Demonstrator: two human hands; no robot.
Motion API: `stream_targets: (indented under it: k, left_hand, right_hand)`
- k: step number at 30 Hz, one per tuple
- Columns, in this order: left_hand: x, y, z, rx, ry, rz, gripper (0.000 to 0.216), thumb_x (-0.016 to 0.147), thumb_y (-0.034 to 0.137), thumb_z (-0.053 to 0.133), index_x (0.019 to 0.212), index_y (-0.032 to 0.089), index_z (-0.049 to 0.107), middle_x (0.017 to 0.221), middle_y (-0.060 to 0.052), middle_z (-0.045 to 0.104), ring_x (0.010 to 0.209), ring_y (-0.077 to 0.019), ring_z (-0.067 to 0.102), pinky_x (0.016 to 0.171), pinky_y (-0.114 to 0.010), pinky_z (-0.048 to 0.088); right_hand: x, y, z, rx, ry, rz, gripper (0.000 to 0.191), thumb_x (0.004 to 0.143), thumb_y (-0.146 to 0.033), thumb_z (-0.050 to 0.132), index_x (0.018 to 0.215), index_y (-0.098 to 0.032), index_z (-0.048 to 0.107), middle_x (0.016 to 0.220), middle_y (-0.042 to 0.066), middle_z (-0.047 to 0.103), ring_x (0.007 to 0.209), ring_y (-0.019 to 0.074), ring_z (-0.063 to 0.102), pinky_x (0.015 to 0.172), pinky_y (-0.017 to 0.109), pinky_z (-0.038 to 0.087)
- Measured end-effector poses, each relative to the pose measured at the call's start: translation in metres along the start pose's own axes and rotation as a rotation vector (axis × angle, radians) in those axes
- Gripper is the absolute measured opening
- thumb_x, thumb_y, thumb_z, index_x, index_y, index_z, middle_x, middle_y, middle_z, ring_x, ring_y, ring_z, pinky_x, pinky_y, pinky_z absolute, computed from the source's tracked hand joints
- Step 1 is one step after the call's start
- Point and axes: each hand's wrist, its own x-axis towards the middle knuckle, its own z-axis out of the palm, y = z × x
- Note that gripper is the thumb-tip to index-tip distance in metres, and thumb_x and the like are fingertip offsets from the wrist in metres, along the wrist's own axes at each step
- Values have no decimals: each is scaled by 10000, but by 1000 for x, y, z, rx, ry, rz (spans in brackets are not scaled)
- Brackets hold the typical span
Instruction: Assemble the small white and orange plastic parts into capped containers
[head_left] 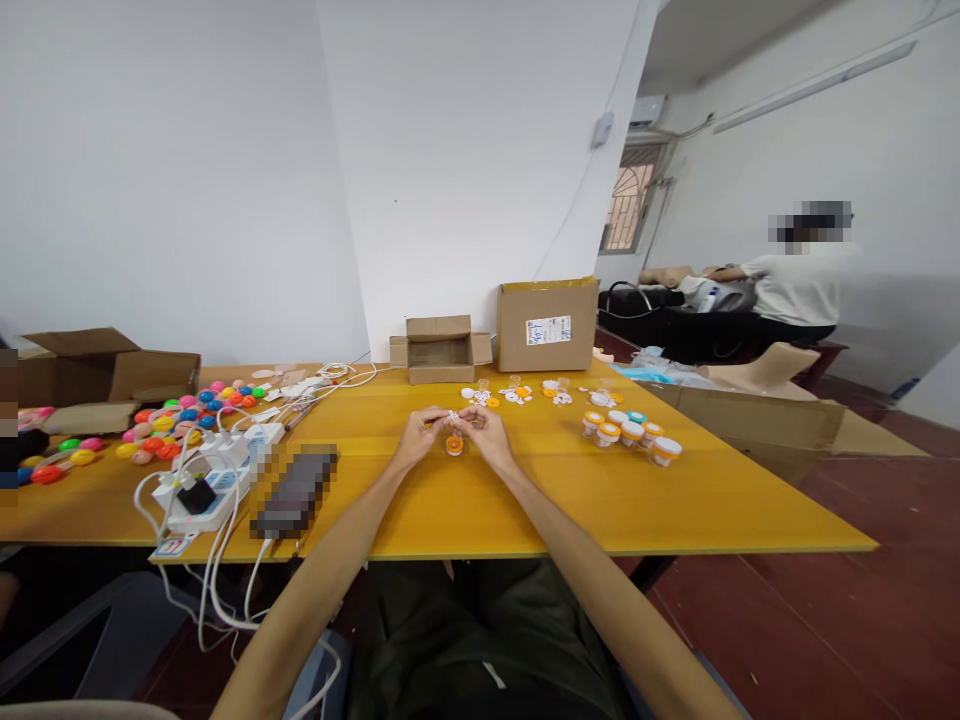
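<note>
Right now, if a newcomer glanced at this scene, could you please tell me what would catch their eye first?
Probably the brightly coloured balls heaped on the left side of the yellow-brown table. Next might be the left hand and right hand, fingertips together around small white pieces at the middle, then the cluster of lidded jars to their right.

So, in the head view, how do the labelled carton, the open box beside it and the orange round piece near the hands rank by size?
1. Labelled carton, largest
2. Open box
3. Orange round piece, smallest though nearest
</note>
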Motion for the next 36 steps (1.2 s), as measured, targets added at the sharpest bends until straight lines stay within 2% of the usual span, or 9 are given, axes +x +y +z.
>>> stream_targets:
  k: [6,12,20,27,36]
  left_hand:
    - [2,-4,0,-26,10,-50,218,785,394,712,810,187,778,817,-49,762,787,-198,677,792,-319,538]
    - [3,-6,1,-75,15,-82,202,768,372,720,808,177,759,805,-46,758,742,-182,672,772,-313,547]
    - [2,-2,3,-151,48,-123,204,709,364,754,741,170,697,722,-14,716,672,-152,653,737,-298,547]
    - [2,0,4,-150,42,-127,190,715,348,739,725,172,669,690,2,688,635,-138,630,701,-283,535]
    - [1,0,5,-135,32,-132,215,739,380,718,759,170,678,760,-17,714,752,-165,665,794,-308,533]
  right_hand:
    - [-3,-5,2,-31,26,-24,448,515,-621,796,666,-237,619,641,7,661,603,194,623,549,318,527]
    - [-4,-8,1,-142,27,-134,356,599,-572,749,668,-235,656,683,19,678,661,193,627,645,323,522]
    - [-1,0,-2,-242,-4,-206,277,694,-499,678,670,-224,656,714,25,670,684,193,621,655,319,510]
    - [-2,1,-3,-280,-11,-241,176,718,-399,649,695,-225,635,737,19,649,697,181,611,624,291,504]
    - [-7,-7,1,-239,-4,-255,206,744,-425,626,703,-226,592,734,14,634,679,173,616,582,278,513]
